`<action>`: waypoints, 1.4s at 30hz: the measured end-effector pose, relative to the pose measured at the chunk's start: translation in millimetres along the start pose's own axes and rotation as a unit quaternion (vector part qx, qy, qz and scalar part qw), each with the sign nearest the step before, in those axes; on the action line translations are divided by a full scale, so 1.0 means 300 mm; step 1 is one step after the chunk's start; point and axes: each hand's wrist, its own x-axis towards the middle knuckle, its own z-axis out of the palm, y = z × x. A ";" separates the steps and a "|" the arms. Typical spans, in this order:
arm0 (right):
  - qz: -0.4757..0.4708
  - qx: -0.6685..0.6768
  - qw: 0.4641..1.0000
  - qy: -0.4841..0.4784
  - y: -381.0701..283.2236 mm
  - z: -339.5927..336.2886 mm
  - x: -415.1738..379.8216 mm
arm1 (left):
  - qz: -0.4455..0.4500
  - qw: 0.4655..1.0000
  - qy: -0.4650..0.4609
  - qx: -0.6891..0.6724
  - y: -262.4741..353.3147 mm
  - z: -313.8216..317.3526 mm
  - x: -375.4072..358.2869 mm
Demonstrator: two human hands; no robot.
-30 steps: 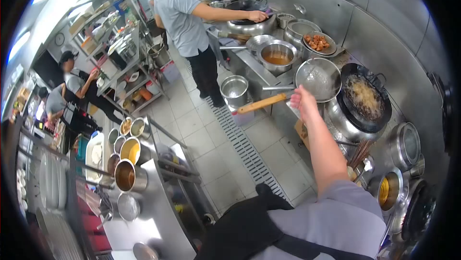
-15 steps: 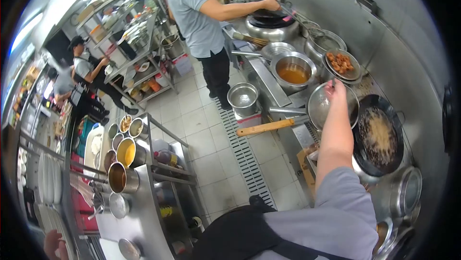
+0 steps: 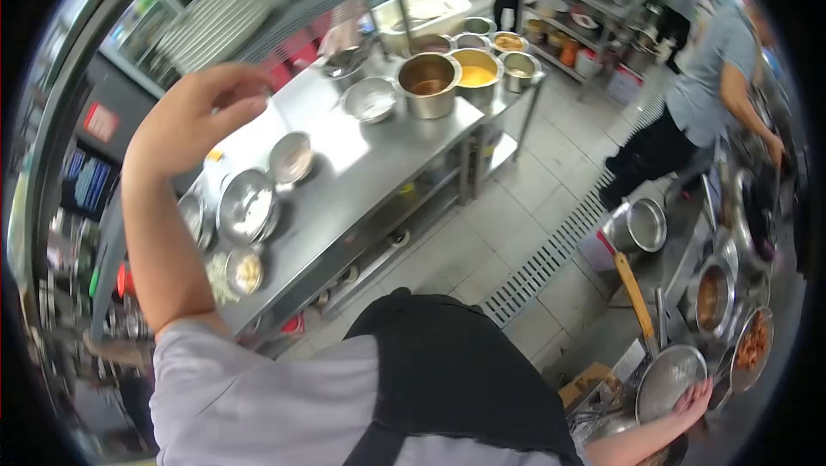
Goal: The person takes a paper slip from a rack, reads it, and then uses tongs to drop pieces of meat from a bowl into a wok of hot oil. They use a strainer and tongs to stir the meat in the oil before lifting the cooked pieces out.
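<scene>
My left hand is raised over the steel prep table, fingers loosely curled with nothing in them. It hangs above and left of two shiny steel bowls. My right hand is at the bottom right, its fingers on the rim of a round steel strainer at the stove line. Beside the strainer a long wooden handle sticks out toward the aisle.
Sauce pots stand at the prep table's far end, a small bowl of chopped food near its front edge. A pot of brown liquid and a plate of fried pieces are on the stove side. A co-worker stands there. A floor drain crosses the aisle.
The view has swung left from the stove to the prep table. My left hand has come up into view over the table. My right hand stays at the strainer.
</scene>
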 end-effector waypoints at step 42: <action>0.398 -0.345 0.599 -0.603 0.820 1.305 -1.833 | -0.431 0.893 0.049 -0.123 -1.408 0.659 -0.647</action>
